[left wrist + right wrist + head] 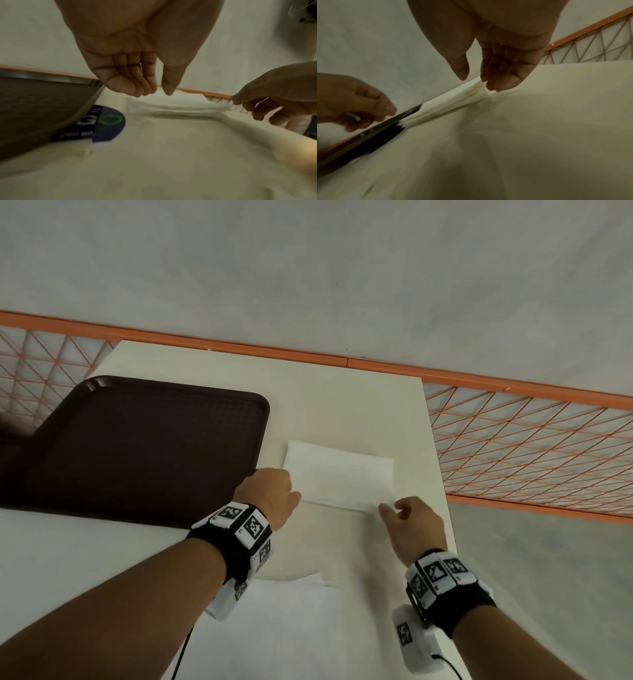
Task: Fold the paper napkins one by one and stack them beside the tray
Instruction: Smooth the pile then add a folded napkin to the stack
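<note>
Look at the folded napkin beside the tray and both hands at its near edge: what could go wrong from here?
1. The folded napkin has loose layers along its near edge; the right hand fingers could drag them and undo the fold.
2. It lies close to the table right edge, so a push from the left hand might slide it off.

Cream surface (pixel 359 412); round blue sticker (pixel 106 125) on it; orange mesh railing (pixel 531 446) beyond; grey floor (pixel 308 268).
</note>
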The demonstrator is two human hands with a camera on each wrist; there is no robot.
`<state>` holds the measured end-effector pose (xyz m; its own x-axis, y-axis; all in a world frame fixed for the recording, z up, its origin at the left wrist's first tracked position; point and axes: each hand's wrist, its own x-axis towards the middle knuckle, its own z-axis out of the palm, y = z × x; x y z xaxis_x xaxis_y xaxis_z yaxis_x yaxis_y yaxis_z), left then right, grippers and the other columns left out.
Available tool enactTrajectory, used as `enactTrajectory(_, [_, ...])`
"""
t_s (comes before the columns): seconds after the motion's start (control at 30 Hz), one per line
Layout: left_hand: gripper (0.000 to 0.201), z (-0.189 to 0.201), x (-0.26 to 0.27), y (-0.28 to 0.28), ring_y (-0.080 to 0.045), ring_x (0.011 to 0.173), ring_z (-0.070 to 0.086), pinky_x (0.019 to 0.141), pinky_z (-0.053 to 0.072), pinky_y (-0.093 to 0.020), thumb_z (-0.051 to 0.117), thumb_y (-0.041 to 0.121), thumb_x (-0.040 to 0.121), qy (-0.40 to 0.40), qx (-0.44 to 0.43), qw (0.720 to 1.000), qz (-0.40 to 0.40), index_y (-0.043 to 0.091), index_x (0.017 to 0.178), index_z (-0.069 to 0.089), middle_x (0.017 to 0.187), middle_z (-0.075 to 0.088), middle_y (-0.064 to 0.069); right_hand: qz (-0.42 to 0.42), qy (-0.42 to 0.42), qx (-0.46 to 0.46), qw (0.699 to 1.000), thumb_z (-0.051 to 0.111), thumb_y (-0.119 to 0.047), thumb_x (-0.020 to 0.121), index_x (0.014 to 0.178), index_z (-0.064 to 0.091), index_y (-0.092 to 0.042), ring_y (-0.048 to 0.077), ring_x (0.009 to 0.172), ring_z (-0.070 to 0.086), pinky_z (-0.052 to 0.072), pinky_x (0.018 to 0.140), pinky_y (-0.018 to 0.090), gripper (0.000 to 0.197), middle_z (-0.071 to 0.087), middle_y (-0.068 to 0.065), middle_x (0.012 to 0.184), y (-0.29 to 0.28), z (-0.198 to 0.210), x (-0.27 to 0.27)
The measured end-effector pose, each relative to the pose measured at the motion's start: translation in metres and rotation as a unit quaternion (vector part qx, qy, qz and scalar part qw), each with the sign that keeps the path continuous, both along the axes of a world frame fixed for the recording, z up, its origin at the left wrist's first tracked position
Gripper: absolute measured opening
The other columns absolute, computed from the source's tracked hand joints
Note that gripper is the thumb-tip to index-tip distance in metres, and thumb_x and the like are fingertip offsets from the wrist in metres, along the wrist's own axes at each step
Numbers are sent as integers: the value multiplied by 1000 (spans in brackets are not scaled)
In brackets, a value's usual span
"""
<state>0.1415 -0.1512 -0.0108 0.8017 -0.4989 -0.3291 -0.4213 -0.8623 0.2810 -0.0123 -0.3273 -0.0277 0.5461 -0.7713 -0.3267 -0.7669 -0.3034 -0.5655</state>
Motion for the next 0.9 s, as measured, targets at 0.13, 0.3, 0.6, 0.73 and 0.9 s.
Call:
enactTrajectory(0.13, [34, 0, -40, 29, -16, 108, 58, 92, 47, -29, 62, 45, 85, 83, 8, 990, -115, 25, 113, 63, 115, 60, 6, 164, 2, 1, 987, 66, -40, 84, 99, 66, -23, 15, 82, 59, 48, 78, 26, 23, 61, -8, 85, 49, -8, -34])
enactTrajectory(0.3, [52, -10, -75, 58, -20, 121, 44, 102, 39, -34, 64, 41, 86, 98, 123, 960, -233, 24, 132, 49, 132, 44, 2, 360, 116, -16, 925, 63, -51, 82, 126, 53, -28, 18, 113, 48, 42, 91, 28, 51, 49, -6, 119, 91, -13, -57])
enactTrajectory(0.6, [39, -14, -97, 65, -22, 117, 47, 99, 35, -36, 60, 33, 90, 12, 111, 969, -219, 21, 125, 49, 127, 50, 1, 339, 152, -31, 928, 71, -42, 78, 125, 48, -27, 21, 115, 48, 42, 97, 36, 54, 49, -4, 122, 102, -12, -49])
enactTrajectory(0.73, [29, -14, -104, 68, -23, 114, 50, 97, 34, -35, 53, 30, 94, -9, 115, 967, -227, 21, 122, 51, 125, 54, 0, 330, 153, -12, 932, 72, -38, 79, 102, 55, -27, 20, 106, 54, 45, 91, 33, 31, 52, -3, 109, 100, -11, -45])
enactTrajectory(0.9, [21, -6, -109, 76, -23, 106, 56, 90, 42, -30, 50, 26, 95, 68, 32, 979, -191, 19, 113, 60, 115, 62, -2, 279, 100, 49, 954, 75, -31, 78, 115, 56, -23, 13, 95, 52, 42, 82, 22, 43, 53, -6, 105, 94, -12, -54])
